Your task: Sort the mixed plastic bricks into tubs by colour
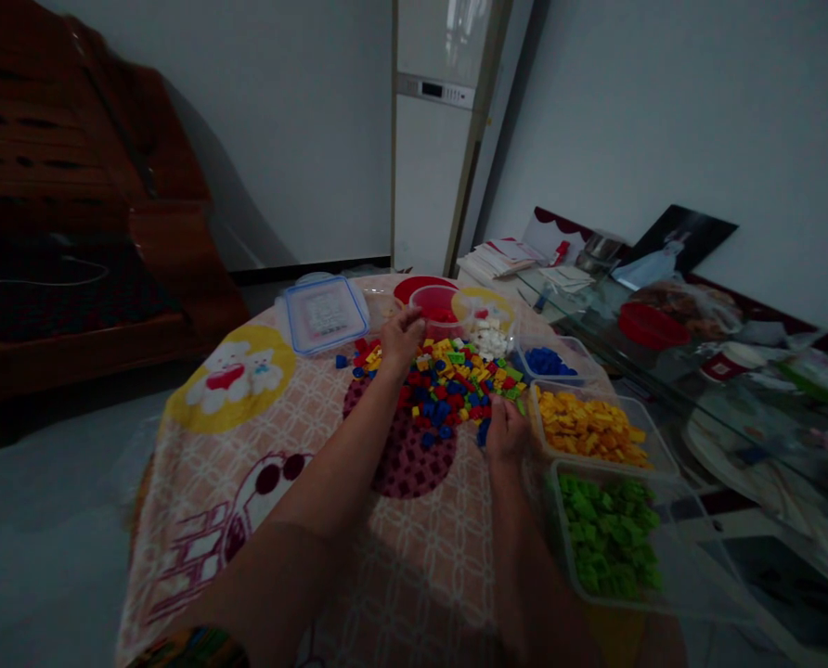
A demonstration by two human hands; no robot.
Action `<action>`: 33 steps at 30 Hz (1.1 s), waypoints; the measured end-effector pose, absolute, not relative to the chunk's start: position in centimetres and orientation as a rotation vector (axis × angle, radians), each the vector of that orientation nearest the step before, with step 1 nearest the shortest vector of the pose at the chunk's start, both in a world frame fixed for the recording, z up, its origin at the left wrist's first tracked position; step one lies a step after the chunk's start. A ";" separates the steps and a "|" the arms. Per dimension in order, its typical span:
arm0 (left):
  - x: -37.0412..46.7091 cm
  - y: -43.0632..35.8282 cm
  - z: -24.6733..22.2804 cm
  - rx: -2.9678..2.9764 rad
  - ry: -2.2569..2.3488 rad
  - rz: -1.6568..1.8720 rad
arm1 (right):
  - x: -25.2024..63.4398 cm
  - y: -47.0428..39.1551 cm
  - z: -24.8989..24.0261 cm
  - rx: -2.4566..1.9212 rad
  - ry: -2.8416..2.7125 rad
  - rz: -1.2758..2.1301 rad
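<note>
A mixed pile of toy building bricks point(448, 385), red, yellow, blue and green, lies in the middle of the round table. My left hand point(401, 339) is over the pile's far left side, fingers pinched together beside a clear round tub point(420, 299) with red bricks inside. What it pinches, if anything, is too small to see. At the pile's right edge, my right hand point(508, 431) is closed, its fingertips hidden. A blue brick point(484, 432) shows right beside it; I cannot tell whether the fingers hold it. White bricks point(490, 340) form a separate heap behind the pile.
Along the right stand clear boxes of blue bricks point(549, 362), yellow bricks point(591, 429) and green bricks point(610, 536). A clear lid with a blue seal point(327, 315) lies back left. Beyond the boxes is a cluttered glass table point(613, 343). A wooden bench point(170, 241) stands left.
</note>
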State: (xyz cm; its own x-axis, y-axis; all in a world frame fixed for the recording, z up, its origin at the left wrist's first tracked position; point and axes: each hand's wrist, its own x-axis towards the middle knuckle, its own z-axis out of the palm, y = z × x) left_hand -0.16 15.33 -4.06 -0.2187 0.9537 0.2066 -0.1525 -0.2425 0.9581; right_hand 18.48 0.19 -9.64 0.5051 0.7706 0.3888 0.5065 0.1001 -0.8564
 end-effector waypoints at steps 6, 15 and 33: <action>-0.2 15.2 -3.5 1.191 0.933 1.542 | 18.5 0.2 -9.7 -1.526 -1.138 0.282; -4.3 12.4 -0.8 1.938 1.294 0.859 | 18.8 0.2 -9.8 -1.538 -1.151 0.297; -4.9 12.0 -0.6 2.288 1.427 0.297 | 19.0 0.5 -10.0 -1.543 -1.170 0.289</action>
State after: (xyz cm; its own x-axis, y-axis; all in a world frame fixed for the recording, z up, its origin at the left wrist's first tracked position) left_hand -4.93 11.99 -0.63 0.4487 0.8927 -0.0422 0.8017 -0.3812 0.4604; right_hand 18.95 0.46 -9.97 0.4777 0.7857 0.3929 0.5122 0.1142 -0.8512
